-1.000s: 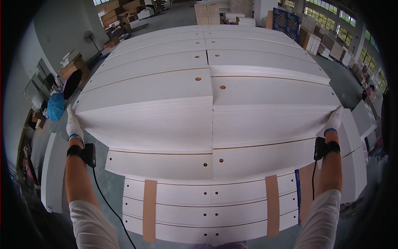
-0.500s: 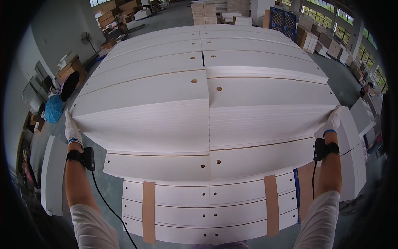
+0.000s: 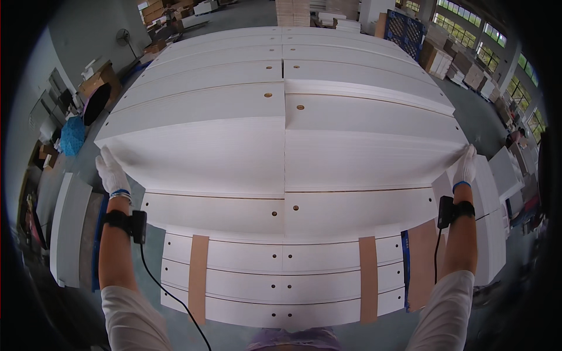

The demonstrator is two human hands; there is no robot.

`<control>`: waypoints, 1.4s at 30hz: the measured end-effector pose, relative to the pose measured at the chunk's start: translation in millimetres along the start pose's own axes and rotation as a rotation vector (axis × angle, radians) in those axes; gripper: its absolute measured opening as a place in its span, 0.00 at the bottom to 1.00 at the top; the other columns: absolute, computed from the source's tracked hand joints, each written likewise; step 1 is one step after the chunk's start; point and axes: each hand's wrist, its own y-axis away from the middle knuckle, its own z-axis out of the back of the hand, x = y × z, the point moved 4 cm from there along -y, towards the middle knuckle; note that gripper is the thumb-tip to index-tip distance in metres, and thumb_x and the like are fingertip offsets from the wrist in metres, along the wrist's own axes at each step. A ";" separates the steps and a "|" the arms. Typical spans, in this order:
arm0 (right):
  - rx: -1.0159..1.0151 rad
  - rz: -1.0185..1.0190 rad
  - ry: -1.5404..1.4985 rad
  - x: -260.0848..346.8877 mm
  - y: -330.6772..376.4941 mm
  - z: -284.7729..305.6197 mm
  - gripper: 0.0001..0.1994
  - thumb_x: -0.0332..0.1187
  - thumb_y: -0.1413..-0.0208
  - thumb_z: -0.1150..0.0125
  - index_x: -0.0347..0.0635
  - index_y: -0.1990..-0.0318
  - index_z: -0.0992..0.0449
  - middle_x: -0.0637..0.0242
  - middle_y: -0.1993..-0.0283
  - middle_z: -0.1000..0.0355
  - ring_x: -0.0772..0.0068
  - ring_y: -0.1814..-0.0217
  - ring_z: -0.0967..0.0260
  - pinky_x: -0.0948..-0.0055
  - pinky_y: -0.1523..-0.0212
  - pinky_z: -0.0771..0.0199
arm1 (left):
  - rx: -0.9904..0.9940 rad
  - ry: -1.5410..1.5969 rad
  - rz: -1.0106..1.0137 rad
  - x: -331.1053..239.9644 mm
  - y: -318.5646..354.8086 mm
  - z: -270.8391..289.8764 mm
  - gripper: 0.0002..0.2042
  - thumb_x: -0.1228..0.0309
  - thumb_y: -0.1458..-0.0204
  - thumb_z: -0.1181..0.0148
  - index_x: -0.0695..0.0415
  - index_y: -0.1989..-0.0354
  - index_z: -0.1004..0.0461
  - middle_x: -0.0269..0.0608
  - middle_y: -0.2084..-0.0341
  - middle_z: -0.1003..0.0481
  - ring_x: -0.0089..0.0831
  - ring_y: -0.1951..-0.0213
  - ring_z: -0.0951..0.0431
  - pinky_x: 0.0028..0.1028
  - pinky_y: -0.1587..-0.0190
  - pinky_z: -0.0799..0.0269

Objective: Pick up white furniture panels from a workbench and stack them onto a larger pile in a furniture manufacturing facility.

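Observation:
Long white panels with small round holes stand in stacks across a wide pile, with a seam down the middle. My left hand (image 3: 111, 171), in a white knitted glove, is at the outer end of the left stack (image 3: 199, 153), fingers stretched out and close together. Whether its palm touches the edges cannot be made out. My right hand (image 3: 465, 167), gloved alike, lies flat along the outer end of the right stack (image 3: 363, 161), fingers pointing up. Neither hand is wrapped round a panel. A lower white panel (image 3: 211, 209) lies in front of the tall stacks.
Nearest me is a low stack of white panels (image 3: 234, 281) crossed by two brown cardboard strips (image 3: 198, 275). More white boards (image 3: 70, 228) stand at left, others (image 3: 489, 234) at right. A black cable (image 3: 170, 295) hangs from my left wrist device. A blue pallet (image 3: 403, 34) stands behind.
The whole pile sits higher and slightly left in view. My left hand has come back and inward from the stack's top corner; my right hand stays at its stack's end.

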 end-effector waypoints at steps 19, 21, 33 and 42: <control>0.352 -0.131 -0.698 -17.6 1.4 -0.7 0.24 0.49 0.35 0.47 0.36 0.46 0.25 0.66 0.52 0.27 0.76 0.49 0.33 0.72 0.46 0.32 | 0.749 0.149 -0.995 -88.3 434.6 -55.8 0.17 0.68 0.49 0.34 0.60 0.53 0.28 0.50 0.54 0.29 0.51 0.51 0.29 0.42 0.49 0.30; 0.481 -0.084 -0.657 -14.9 18.6 -0.9 0.27 0.47 0.34 0.49 0.32 0.39 0.31 0.60 0.44 0.30 0.67 0.42 0.33 0.68 0.39 0.35 | 0.773 0.105 -1.067 -97.1 465.3 -81.0 0.16 0.67 0.49 0.34 0.58 0.54 0.27 0.48 0.54 0.28 0.50 0.52 0.28 0.41 0.50 0.29; 0.613 -0.155 -0.593 37.3 25.6 18.5 0.24 0.35 0.32 0.58 0.37 0.30 0.41 0.57 0.31 0.38 0.66 0.32 0.37 0.72 0.31 0.39 | 0.741 -0.023 -1.142 -104.3 493.4 -129.8 0.08 0.63 0.49 0.38 0.53 0.71 0.25 0.43 0.70 0.27 0.46 0.64 0.27 0.43 0.60 0.32; 0.528 -0.074 -0.498 3.1 9.6 3.0 0.24 0.34 0.36 0.47 0.34 0.34 0.35 0.61 0.39 0.30 0.71 0.39 0.34 0.74 0.38 0.37 | 0.725 -0.037 -1.151 -110.3 495.3 -128.0 0.08 0.64 0.50 0.38 0.53 0.72 0.25 0.43 0.71 0.27 0.47 0.65 0.28 0.43 0.61 0.33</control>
